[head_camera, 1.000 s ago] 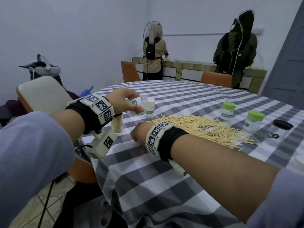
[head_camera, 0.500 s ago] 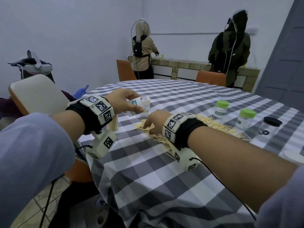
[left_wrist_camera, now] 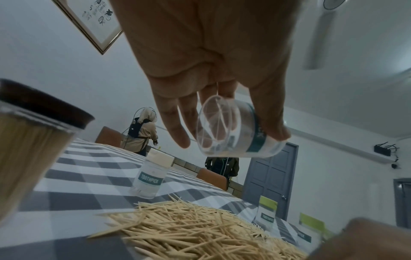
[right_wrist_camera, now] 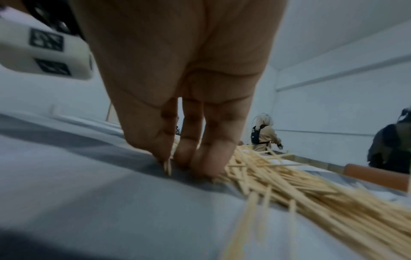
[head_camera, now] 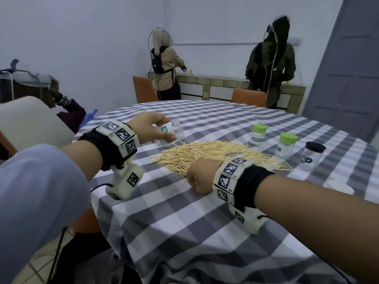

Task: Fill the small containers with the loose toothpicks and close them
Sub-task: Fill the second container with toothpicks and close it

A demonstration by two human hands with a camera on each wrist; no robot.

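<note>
My left hand point(head_camera: 169, 130) grips a small clear container point(head_camera: 177, 132) with a teal label. It is tilted on its side above the left end of the toothpick pile point(head_camera: 215, 154). The left wrist view shows the container point(left_wrist_camera: 251, 139) uncapped and see-through. My right hand point(head_camera: 196, 181) is bunched at the pile's near edge, its fingertips down on the cloth. In the right wrist view its thumb and fingers point(right_wrist_camera: 200, 154) pinch a few toothpicks point(right_wrist_camera: 289, 181) from that edge.
Two green-lidded containers point(head_camera: 259, 134) point(head_camera: 287, 145) and a black-lidded jar point(head_camera: 313, 153) stand right of the pile. A full black-lidded toothpick jar point(left_wrist_camera: 33, 140) and a white-capped container point(left_wrist_camera: 153, 174) stand to its left. Two people work at the far counter point(head_camera: 225, 80).
My right hand has moved from the pile's left end to its near edge and bunched up. My left hand has swung the container out over the pile's left end.
</note>
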